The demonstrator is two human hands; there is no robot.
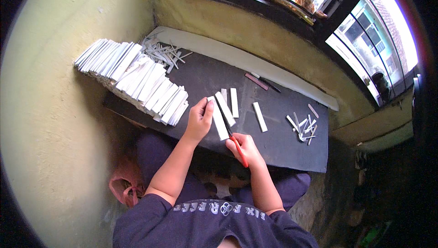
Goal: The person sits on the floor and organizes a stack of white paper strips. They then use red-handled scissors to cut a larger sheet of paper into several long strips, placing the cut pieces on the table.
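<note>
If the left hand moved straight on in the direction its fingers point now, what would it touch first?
The left hand points up and slightly right, fingertips already on a white strip. Beyond it, probably only bare dark board, then the pale ledge; depth is unclear.

A long white strip (218, 118) lay flat near the middle of the frame, running from upper left to lower right on the dark board. A second white strip (225, 109) lay just to its right, angled the same way and partly overlapping it. Across them rested a red-handled cutter (232, 138), its dark blade pointing to the upper left along the strips and its red handle slanting down to the lower right, below centre.
</note>
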